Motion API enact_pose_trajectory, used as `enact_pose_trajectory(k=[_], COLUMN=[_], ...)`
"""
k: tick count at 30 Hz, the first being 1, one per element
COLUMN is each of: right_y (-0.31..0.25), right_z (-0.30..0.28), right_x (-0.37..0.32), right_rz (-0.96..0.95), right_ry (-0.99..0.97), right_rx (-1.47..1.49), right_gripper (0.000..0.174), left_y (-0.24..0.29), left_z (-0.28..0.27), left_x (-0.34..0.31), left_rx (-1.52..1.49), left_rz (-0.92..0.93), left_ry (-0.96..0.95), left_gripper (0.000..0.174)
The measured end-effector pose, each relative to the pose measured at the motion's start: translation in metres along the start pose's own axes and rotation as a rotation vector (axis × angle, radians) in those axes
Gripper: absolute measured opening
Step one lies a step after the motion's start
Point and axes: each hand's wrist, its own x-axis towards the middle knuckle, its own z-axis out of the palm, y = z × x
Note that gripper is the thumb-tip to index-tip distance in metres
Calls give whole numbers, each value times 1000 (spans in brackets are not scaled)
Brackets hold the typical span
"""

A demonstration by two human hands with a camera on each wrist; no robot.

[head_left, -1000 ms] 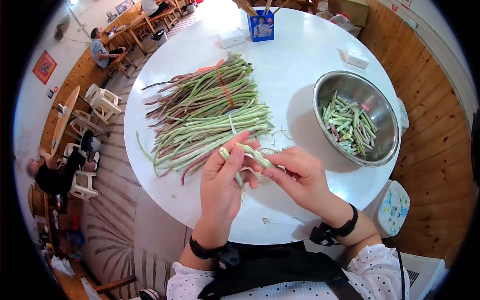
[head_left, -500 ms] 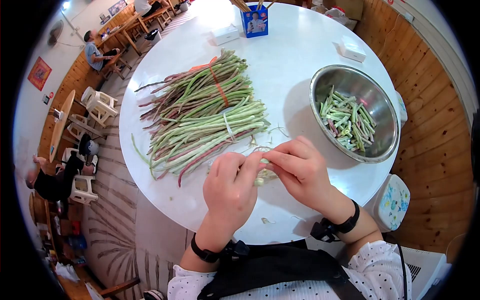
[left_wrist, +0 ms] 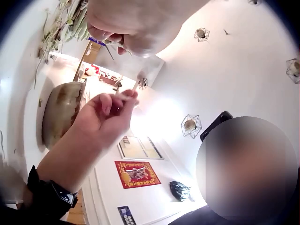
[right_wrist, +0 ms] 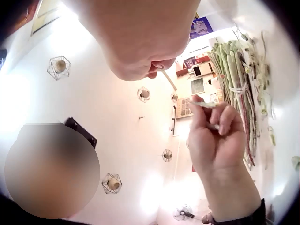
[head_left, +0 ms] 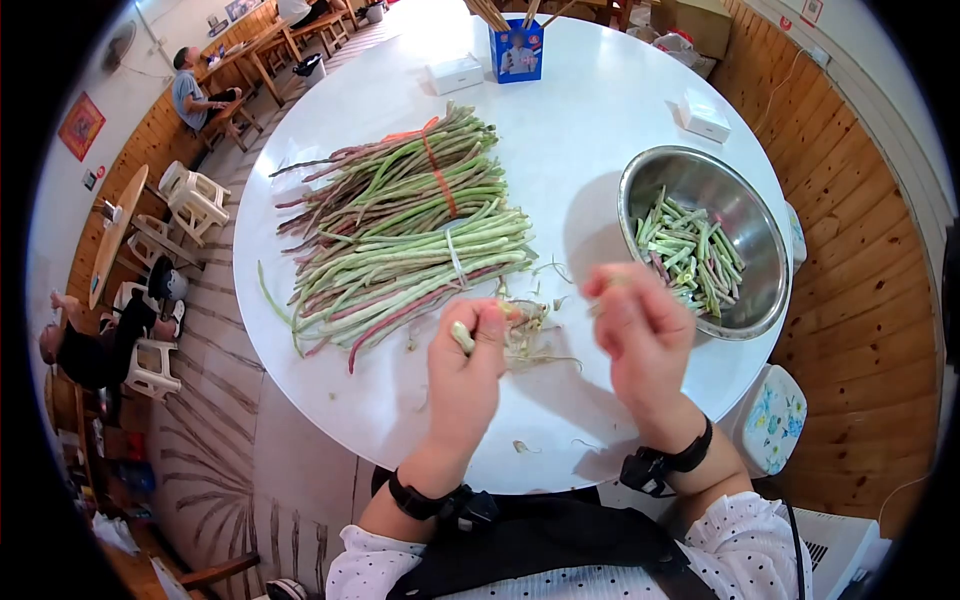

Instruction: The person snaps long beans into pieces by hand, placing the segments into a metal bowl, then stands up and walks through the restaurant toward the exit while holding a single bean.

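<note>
Curled fingers of the left hand (head_left: 467,375) grip a pale green bean piece (head_left: 462,337); the right wrist view also shows bean in this hand (right_wrist: 219,140). The right hand (head_left: 648,345), blurred, is raised beside the steel bowl (head_left: 640,225), apart from the left. In the left wrist view, a thin pale bit (left_wrist: 123,96) is pinched at the fingertips of the right hand (left_wrist: 105,119). Short bean pieces (head_left: 690,250) lie in the bowl. Long beans (head_left: 400,240), tied in bundles with red and white bands, lie at the left. Thin trimmings (head_left: 530,340) lie between the hands.
Two white boxes (head_left: 455,74) (head_left: 704,115) and a blue holder (head_left: 516,52) with sticks stand toward the far side of the round white table (head_left: 580,110). A flowered stool (head_left: 775,420) is at the right. People sit at the left, beyond the table.
The hands met over the trimmings half a second ago and are now apart. My right hand has moved right and up toward the bowl; my left still holds bean.
</note>
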Motion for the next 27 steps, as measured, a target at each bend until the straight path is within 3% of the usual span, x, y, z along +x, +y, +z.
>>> enact_pose_trajectory(k=[1,2,4,6,7,10,15,18,20,24,27], right_y=[-3,-2,-5,-8,-13,-4,-3,-1,-6,-12,-21], right_z=[-4,-6,-3,4,8,9,8,6,5,2,-6], right_x=[3,6,6,0,0,-1,1,5,6,-2,4], right_rz=[78,28,1,-5,-105,-337,-525,-661,-660,-446,-302], right_ry=[67,128,44,-217,-269,-256,-283,-362,-477,-330,-172], right_rx=[161,164,34,-212,-416,-431,-468,-463,-421,-296,-456], right_gripper=[22,25,24,25,23,17,19,21,22,16,9], left_y=[2,4,9,18,21,26,33,34,29,23,37], left_z=[-5,-10,-11,-5,-5,-1,2,0,-3,-12,-18], left_x=[1,3,5,2,0,-3,-4,-2,5,20,24], left_rx=[-65,-131,-206,-222,-201,-180,-219,-426,-583,-600,-537], left_rz=[-27,-50,-73,-84,-79,-82,-148,-309,-344,-231,-153], left_ry=[-22,-43,-92,-160,-201,-287,-311,-327,-231,189,218], left_gripper=[26,26,24,22,21,19,17,16,16,17,18])
